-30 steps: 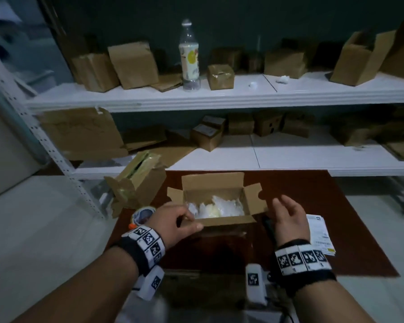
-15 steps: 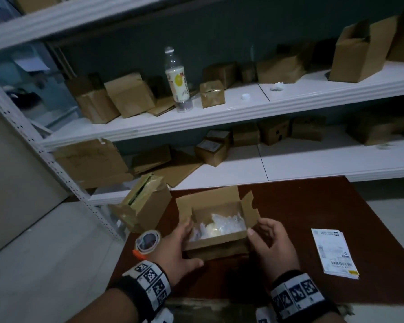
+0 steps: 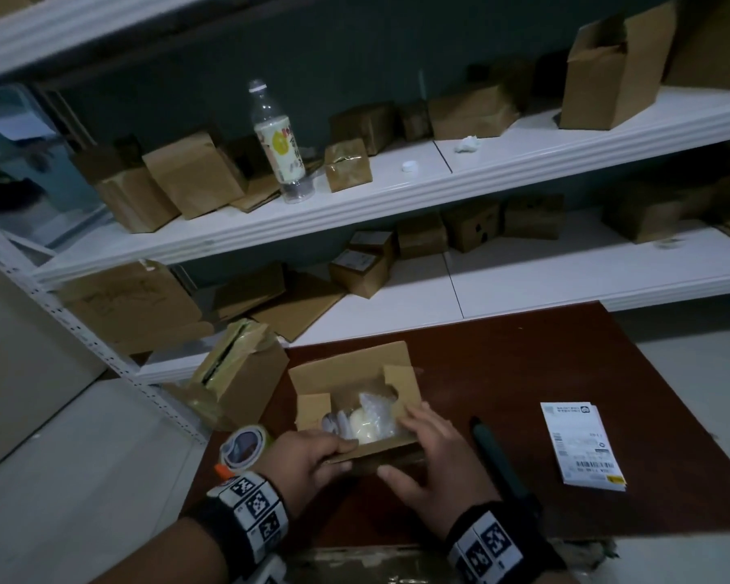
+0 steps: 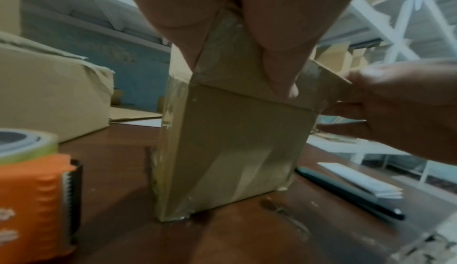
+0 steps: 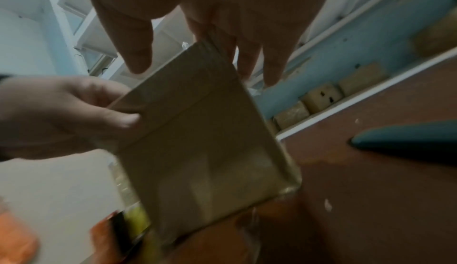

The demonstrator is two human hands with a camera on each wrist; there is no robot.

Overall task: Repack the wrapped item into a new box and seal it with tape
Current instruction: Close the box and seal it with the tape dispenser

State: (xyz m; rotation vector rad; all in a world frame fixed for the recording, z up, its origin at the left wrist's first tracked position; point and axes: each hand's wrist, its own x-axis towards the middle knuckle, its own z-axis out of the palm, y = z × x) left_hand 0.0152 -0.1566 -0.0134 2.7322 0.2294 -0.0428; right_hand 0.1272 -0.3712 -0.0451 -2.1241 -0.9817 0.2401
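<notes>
So the bubble-wrapped item (image 3: 369, 419) sits in your small brown cardboard box (image 3: 355, 375); your left hand (image 3: 302, 459) pinches the near flap, your right hand's (image 3: 433, 465) spread fingers (image 3: 414, 421) seemingly press the side flap; taping remains.

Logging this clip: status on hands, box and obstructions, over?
Left hand grips near flap of box; right hand open on right flap. Wrapped item inside, flaps open, untaped. Tape dispenser beside left hand; nothing blocking.
</notes>
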